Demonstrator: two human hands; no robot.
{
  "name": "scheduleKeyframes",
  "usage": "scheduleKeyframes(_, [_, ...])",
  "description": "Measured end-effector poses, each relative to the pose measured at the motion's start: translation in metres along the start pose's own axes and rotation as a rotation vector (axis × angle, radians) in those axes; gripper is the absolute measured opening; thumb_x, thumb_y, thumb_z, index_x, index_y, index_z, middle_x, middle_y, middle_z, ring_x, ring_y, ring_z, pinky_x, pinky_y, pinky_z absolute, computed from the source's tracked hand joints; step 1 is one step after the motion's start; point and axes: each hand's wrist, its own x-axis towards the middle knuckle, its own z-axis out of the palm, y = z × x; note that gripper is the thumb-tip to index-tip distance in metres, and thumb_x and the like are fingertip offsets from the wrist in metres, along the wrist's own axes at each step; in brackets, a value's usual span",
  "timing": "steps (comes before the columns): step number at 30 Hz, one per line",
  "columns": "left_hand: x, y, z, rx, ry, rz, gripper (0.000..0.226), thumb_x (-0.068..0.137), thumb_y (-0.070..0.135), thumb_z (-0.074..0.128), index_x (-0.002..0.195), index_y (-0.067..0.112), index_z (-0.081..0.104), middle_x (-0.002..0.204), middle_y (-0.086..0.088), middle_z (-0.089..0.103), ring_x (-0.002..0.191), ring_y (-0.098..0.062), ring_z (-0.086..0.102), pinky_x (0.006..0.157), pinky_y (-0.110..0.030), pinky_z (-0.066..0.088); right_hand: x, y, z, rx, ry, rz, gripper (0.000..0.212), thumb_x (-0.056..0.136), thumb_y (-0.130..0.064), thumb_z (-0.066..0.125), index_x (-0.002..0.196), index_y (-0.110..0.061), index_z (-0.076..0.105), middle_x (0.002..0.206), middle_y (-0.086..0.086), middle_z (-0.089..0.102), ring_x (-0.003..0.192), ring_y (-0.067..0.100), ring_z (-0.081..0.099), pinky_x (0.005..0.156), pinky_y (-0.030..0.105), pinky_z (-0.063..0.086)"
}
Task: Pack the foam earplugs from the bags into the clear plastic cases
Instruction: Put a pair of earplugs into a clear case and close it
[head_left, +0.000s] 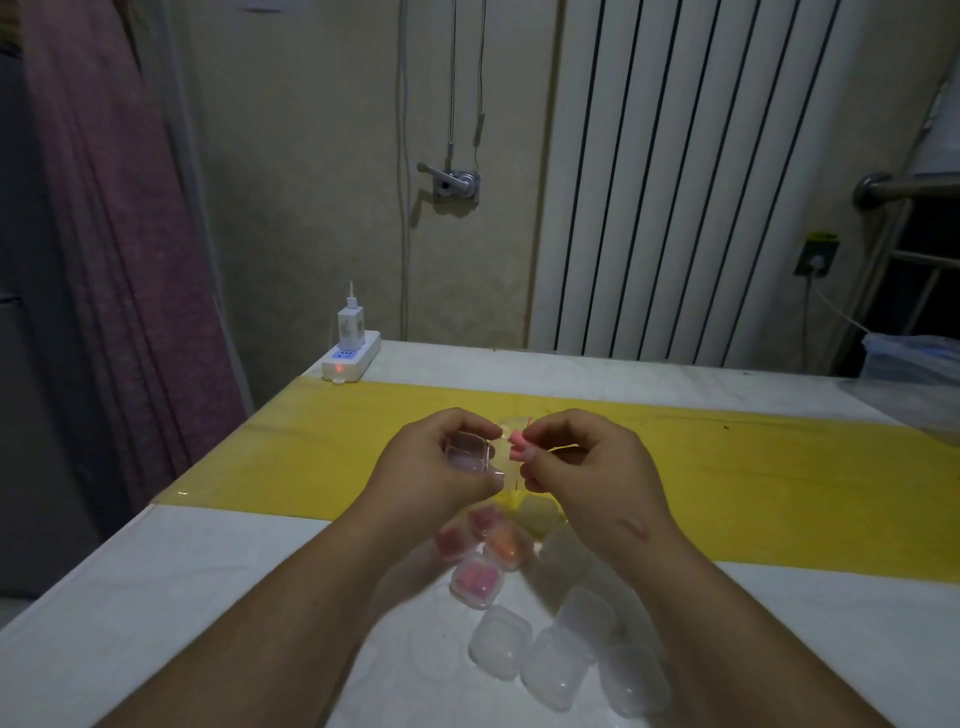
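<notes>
Empty cases: closest to you, a cluster of clear cases (500, 643) sits on the white bench (156, 597), between your forearms.
Filled cases: just past those are a case with pink plugs (475, 581) and an orange-filled case (506, 546), both kinda blurry.
Left hand: your left hand (441, 467) has its fingers curled round a small case (467, 452) that looks open, held up off the bench.
Right hand: your right hand (587, 462) has its fingers pinching a pink earplug (517, 447) just beside that small case, not inside it yet.
Under your hands: a yellow strip (779, 493) runs across the bench.
Far corner: a power strip (349, 358) with a charger plugged in and a red light on.
Wall: a white radiator (675, 171).
</notes>
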Motion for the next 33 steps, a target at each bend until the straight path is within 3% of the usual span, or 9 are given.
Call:
scheduleKeyframes(5, [0.000,0.000,0.001,-0.089,-0.024,-0.006,0.037,0.067,-0.004,0.081,0.091,0.021,0.071,0.084,0.000,0.072,0.072,-0.010,0.067,0.075,-0.033,0.058,0.000,0.001,0.001,-0.200,0.001,-0.101,0.012,0.079,-0.014,0.077,0.078,-0.025,0.075,0.070,-0.016,0.069,0.060,-0.006,0.056,0.057,0.010,0.039])
scheduleKeyframes(8, [0.001,-0.001,0.000,-0.121,-0.022,-0.009,0.037,0.066,-0.005,0.081,0.092,0.019,0.071,0.082,0.002,0.070,0.067,-0.004,0.065,0.070,-0.025,0.057,-0.001,0.003,0.002,-0.322,0.015,-0.156,0.007,0.081,-0.017,0.076,0.082,-0.024,0.076,0.066,-0.024,0.060,0.065,-0.012,0.052,0.059,0.006,0.035])
scheduleKeyframes(11, [0.002,-0.002,0.000,-0.127,-0.017,-0.006,0.036,0.067,-0.005,0.081,0.093,0.017,0.071,0.083,0.000,0.070,0.067,-0.004,0.064,0.066,-0.021,0.056,0.002,0.007,0.004,-0.447,0.071,-0.234,0.004,0.082,-0.029,0.074,0.086,-0.030,0.075,0.086,-0.019,0.053,0.082,-0.008,0.052,0.065,0.005,0.034])
scheduleKeyframes(14, [0.003,-0.003,0.000,-0.159,-0.013,-0.008,0.036,0.067,-0.007,0.081,0.093,0.016,0.071,0.089,-0.010,0.070,0.071,-0.011,0.065,0.071,-0.029,0.058,0.005,0.010,0.004,-0.493,0.090,-0.221,0.011,0.084,-0.041,0.070,0.089,-0.033,0.077,0.085,-0.014,0.049,0.083,-0.002,0.051,0.064,0.009,0.033])
scheduleKeyframes(19, [0.002,-0.003,0.001,-0.161,-0.022,-0.010,0.036,0.067,-0.005,0.082,0.092,0.018,0.071,0.090,-0.011,0.070,0.072,-0.012,0.064,0.076,-0.036,0.058,0.003,0.008,0.005,-0.397,0.079,-0.161,0.007,0.081,-0.041,0.073,0.081,-0.035,0.071,0.087,-0.014,0.056,0.078,-0.005,0.051,0.062,0.008,0.033])
scheduleKeyframes(24, [0.003,-0.002,0.001,-0.139,-0.016,-0.010,0.038,0.066,-0.005,0.081,0.092,0.020,0.071,0.088,-0.005,0.071,0.073,-0.011,0.065,0.074,-0.034,0.058,0.001,0.007,0.004,-0.191,0.105,-0.043,0.025,0.076,-0.036,0.079,0.087,-0.028,0.058,0.088,-0.012,0.060,0.058,0.001,0.044,0.054,0.014,0.037])
scheduleKeyframes(27, [0.003,-0.003,0.001,-0.098,-0.008,-0.016,0.038,0.067,-0.004,0.081,0.093,0.022,0.071,0.089,-0.001,0.071,0.076,-0.012,0.065,0.074,-0.034,0.058,0.000,0.004,0.005,-0.130,0.061,-0.007,0.024,0.080,-0.033,0.077,0.095,-0.027,0.059,0.085,-0.009,0.065,0.057,-0.004,0.054,0.052,0.012,0.040])
scheduleKeyframes(29, [0.003,-0.003,0.001,-0.095,-0.008,-0.014,0.038,0.066,-0.003,0.082,0.093,0.022,0.072,0.089,-0.001,0.071,0.076,-0.012,0.065,0.073,-0.034,0.058,0.000,0.004,0.005,-0.080,0.021,0.038,0.022,0.083,-0.032,0.074,0.098,-0.029,0.059,0.083,-0.006,0.071,0.066,-0.002,0.065,0.053,0.014,0.045])
scheduleKeyframes(33, [0.001,0.000,0.000,-0.076,-0.020,0.000,0.042,0.067,-0.006,0.079,0.097,0.022,0.070,0.089,-0.001,0.070,0.073,-0.004,0.064,0.069,-0.024,0.056,0.000,0.004,0.007,0.058,-0.022,0.106,0.015,0.086,-0.022,0.073,0.099,-0.021,0.065,0.079,0.001,0.075,0.068,0.003,0.070,0.054,0.016,0.048])
